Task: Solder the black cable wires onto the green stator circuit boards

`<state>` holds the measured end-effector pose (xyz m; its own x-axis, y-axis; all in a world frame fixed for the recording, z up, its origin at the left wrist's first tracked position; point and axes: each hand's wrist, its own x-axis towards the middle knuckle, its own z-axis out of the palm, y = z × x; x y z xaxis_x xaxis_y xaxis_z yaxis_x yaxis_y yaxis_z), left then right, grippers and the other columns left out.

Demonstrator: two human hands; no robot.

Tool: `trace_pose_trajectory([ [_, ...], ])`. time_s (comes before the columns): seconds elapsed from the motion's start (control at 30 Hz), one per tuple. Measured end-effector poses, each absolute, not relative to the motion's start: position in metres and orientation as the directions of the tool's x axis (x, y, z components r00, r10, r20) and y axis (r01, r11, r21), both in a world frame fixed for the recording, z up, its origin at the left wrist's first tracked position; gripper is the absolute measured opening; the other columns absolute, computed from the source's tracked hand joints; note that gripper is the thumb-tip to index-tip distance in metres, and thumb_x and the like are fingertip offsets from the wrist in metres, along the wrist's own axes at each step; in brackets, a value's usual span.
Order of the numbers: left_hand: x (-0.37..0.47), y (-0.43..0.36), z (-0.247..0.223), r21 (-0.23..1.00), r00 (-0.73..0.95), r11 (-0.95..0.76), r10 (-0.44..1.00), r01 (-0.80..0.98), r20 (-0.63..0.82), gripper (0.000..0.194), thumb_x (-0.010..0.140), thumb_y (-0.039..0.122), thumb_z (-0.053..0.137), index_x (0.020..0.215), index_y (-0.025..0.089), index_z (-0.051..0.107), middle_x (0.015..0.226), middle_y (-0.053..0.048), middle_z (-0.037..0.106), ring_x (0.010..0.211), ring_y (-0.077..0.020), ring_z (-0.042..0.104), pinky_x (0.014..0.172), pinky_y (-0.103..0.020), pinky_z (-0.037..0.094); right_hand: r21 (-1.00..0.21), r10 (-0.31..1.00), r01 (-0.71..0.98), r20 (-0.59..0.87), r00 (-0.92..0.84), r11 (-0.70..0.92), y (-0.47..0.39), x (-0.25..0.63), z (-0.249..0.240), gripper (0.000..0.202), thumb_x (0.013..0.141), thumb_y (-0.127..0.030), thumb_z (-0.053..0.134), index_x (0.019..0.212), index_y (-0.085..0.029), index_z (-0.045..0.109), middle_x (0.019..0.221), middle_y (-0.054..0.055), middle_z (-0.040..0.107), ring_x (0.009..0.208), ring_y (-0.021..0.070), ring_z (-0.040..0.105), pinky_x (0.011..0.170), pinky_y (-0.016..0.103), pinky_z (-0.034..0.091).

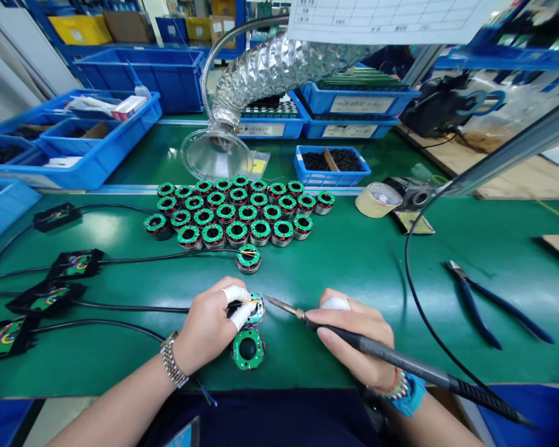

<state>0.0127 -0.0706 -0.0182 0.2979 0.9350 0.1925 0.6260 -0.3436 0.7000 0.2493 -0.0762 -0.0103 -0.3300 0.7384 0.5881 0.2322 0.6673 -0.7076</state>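
Left hand [214,315] slants inward, pinching wires [248,303] at a board [258,312]. Right hand [361,335] grips the iron [403,359] pen-fashion.

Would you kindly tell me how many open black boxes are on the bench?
4. All are on the left: the farthest box; the second box, nearer and further right; the third box, just in front of that; and the nearest box, at the picture's left edge.
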Motion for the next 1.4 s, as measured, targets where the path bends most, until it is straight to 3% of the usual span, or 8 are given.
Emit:
trace_pose_trajectory([
  [0.4, 0.011, -0.069, -0.018, 0.788, 0.277, -0.301, 0.945, 0.538, 0.172, 0.008, 0.081, 0.022, 0.059, 0.079, 0.019, 0.066, 0.084, -0.002, 0.063, 0.07, -0.0108, 0.059, 0.064, -0.019, 0.046, -0.778, 0.793, 0.166, 0.575, -0.2, 0.606, -0.076, 0.252, -0.021, 0.029, 0.076, -0.008, 0.055, 0.099, -0.02, 0.068, 0.066, 0.004, 0.062, 0.062, 0.0153, 0.054, 0.054, 0.029, 0.045],
  [0.47, 0.009, -0.067, -0.016, 0.831, 0.271, -0.23, 0.957, 0.507, 0.099, 0.01, 0.082, 0.023, 0.058, 0.078, 0.018, 0.066, 0.084, -0.002, 0.064, 0.073, -0.0118, 0.06, 0.068, -0.02, 0.047, -0.78, 0.794, 0.161, 0.578, -0.188, 0.605, -0.076, 0.252, -0.022, 0.029, 0.076, -0.008, 0.055, 0.099, -0.021, 0.068, 0.066, 0.004, 0.062, 0.062, 0.0152, 0.054, 0.055, 0.029, 0.045],
  [0.63, 0.007, -0.06, -0.006, 0.891, 0.27, 0.094, 0.934, 0.443, -0.233, 0.02, 0.085, 0.033, 0.052, 0.079, 0.016, 0.06, 0.069, 0.0, 0.059, 0.057, -0.0097, 0.051, 0.056, -0.02, 0.044, -0.788, 0.801, 0.157, 0.567, -0.191, 0.596, -0.076, 0.253, -0.024, 0.028, 0.077, -0.009, 0.056, 0.098, -0.021, 0.069, 0.066, 0.003, 0.061, 0.062, 0.0152, 0.053, 0.056, 0.03, 0.044],
  [0.8, 0.007, -0.059, -0.003, 0.887, 0.271, 0.183, 0.909, 0.424, -0.317, 0.024, 0.084, 0.038, 0.051, 0.085, 0.015, 0.058, 0.062, 0.001, 0.056, 0.055, -0.0097, 0.048, 0.055, -0.02, 0.042, -0.788, 0.802, 0.162, 0.566, -0.19, 0.594, -0.076, 0.253, -0.025, 0.029, 0.077, -0.008, 0.056, 0.099, -0.022, 0.068, 0.07, 0.003, 0.063, 0.063, 0.0148, 0.053, 0.057, 0.03, 0.044],
  [0.93, 0.009, -0.061, -0.01, 0.868, 0.215, 0.096, 0.95, 0.487, -0.226, 0.021, 0.082, 0.034, 0.053, 0.091, 0.015, 0.058, 0.062, 0.002, 0.055, 0.054, -0.0106, 0.048, 0.053, -0.022, 0.041, -0.781, 0.796, 0.165, 0.574, -0.192, 0.603, -0.076, 0.252, -0.024, 0.029, 0.077, -0.008, 0.056, 0.099, -0.021, 0.068, 0.07, 0.003, 0.064, 0.062, 0.0146, 0.053, 0.057, 0.03, 0.045],
  [1.03, 0.009, -0.063, -0.014, 0.835, 0.271, -0.126, 0.962, 0.536, -0.028, 0.016, 0.085, 0.027, 0.049, 0.089, 0.017, 0.061, 0.078, -0.002, 0.062, 0.07, -0.0128, 0.056, 0.066, -0.024, 0.045, -0.778, 0.794, 0.168, 0.577, -0.191, 0.606, -0.076, 0.252, -0.023, 0.028, 0.077, -0.009, 0.056, 0.098, -0.021, 0.069, 0.069, 0.004, 0.064, 0.062, 0.0149, 0.054, 0.055, 0.03, 0.045],
  [1.13, 0.008, -0.065, -0.011, 0.786, 0.378, -0.285, 0.923, 0.549, 0.071, 0.022, 0.088, 0.02, 0.043, 0.094, 0.02, 0.064, 0.091, -0.003, 0.063, 0.083, -0.0129, 0.059, 0.076, -0.024, 0.046, -0.779, 0.795, 0.17, 0.575, -0.194, 0.604, -0.075, 0.252, -0.022, 0.027, 0.077, -0.009, 0.056, 0.097, -0.021, 0.069, 0.068, 0.003, 0.063, 0.061, 0.0148, 0.054, 0.055, 0.03, 0.045],
  [1.4, 0.013, -0.066, -0.007, 0.711, 0.43, -0.349, 0.9, 0.61, 0.073, 0.007, 0.077, 0.012, 0.051, 0.075, 0.017, 0.055, 0.081, -0.001, 0.055, 0.06, -0.0087, 0.048, 0.055, -0.02, 0.042, -0.782, 0.796, 0.16, 0.575, -0.189, 0.603, -0.075, 0.252, -0.024, 0.028, 0.076, -0.008, 0.056, 0.098, -0.021, 0.069, 0.068, 0.003, 0.062, 0.062, 0.0148, 0.054, 0.056, 0.03, 0.045],
])
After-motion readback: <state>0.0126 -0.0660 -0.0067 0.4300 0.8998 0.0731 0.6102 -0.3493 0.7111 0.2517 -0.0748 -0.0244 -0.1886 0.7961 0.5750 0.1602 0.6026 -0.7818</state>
